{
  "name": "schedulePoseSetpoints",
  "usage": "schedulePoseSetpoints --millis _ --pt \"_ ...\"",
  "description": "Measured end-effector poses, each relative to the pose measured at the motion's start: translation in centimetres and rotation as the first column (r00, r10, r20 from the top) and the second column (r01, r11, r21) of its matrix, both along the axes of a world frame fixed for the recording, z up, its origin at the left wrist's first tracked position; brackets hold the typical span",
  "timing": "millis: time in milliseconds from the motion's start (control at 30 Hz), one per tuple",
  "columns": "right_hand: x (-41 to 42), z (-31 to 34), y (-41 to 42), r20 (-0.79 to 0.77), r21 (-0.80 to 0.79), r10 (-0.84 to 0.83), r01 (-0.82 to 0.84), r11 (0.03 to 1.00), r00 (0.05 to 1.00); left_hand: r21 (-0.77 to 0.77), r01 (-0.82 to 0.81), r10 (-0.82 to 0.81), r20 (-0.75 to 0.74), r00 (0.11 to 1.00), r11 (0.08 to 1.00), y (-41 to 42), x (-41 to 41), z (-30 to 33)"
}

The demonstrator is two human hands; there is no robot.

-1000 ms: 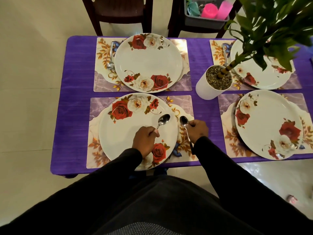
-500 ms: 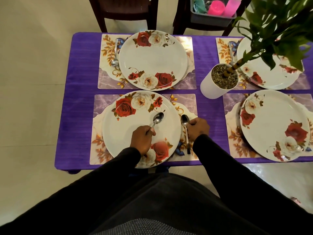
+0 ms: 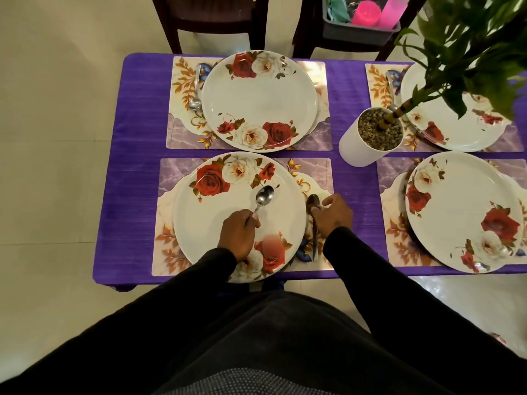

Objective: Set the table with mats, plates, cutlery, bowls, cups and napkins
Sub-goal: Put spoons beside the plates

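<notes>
Two arms in black sleeves reach over the near edge of a table with a purple cloth [image 3: 137,172]. The left hand [image 3: 238,235] is curled round the handle of a spoon [image 3: 263,196], and the spoon's round end sticks up over the near left plate [image 3: 216,218], which has red and white roses on it. That plate sits on a flowery mat [image 3: 316,172]. The right hand [image 3: 333,213] is just beside the plate's right edge, on the mat. Its fingers curl down onto a second spoon [image 3: 313,218] that lies flat on the mat, with the round end pointing away from the person. The near right plate [image 3: 462,206] sits on its own mat with no spoon that I can see. Between the mats stands a white pot [image 3: 355,146] of small stones with a green plant [image 3: 473,47] in it. Farther off, the far left plate [image 3: 258,101] has a spoon [image 3: 196,92] lying on its left side. The far right plate [image 3: 456,132] is partly hidden by leaves, with a spoon [image 3: 391,86] beside it too. Behind the table are dark chairs [image 3: 211,15], and one holds a grey tub [image 3: 359,27] with pink cups [image 3: 366,14].
</notes>
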State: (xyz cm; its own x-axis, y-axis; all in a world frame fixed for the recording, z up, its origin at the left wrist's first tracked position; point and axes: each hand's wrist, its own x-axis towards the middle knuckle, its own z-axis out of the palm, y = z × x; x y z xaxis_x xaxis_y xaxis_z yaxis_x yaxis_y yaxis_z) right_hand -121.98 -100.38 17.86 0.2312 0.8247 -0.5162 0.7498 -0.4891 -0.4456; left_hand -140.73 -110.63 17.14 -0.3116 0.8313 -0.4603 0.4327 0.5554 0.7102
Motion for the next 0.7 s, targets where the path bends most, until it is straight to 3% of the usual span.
schedulePoseSetpoints --millis 167,300,367,467,600,700 --pt "-0.7 0.8 0.1 0.009 0.121 -0.008 0.007 0.993 1.0 0.149 -0.106 0.138 -0.228 0.964 0.983 -1.0 -2.7 0.1" --pt "-1.9 1.3 0.6 0.015 0.147 0.117 -0.118 0.982 0.993 0.14 -0.222 0.263 -0.527 0.808 0.965 -1.7 -6.2 -0.1" --pt "-2.2 1.5 0.8 0.012 0.14 0.151 -0.152 0.979 0.988 0.113 -0.334 0.335 -0.579 0.744 0.936 -1.8 -7.7 -0.2" --pt "-2.4 1.4 0.6 0.031 0.094 0.182 -0.184 0.979 0.983 0.068 -0.496 0.453 -0.526 0.72 0.866 -1.7 -9.8 -0.3" --pt "-2.3 1.1 0.2 0.036 0.054 0.187 -0.189 0.98 0.982 0.048 -0.582 0.568 -0.3 0.767 0.812 -1.4 -10.6 -0.6" --pt "-2.4 0.9 0.1 0.037 0.028 0.184 -0.185 0.982 0.982 0.02 -0.62 0.607 -0.228 0.761 0.784 -1.1 -10.5 -0.5"
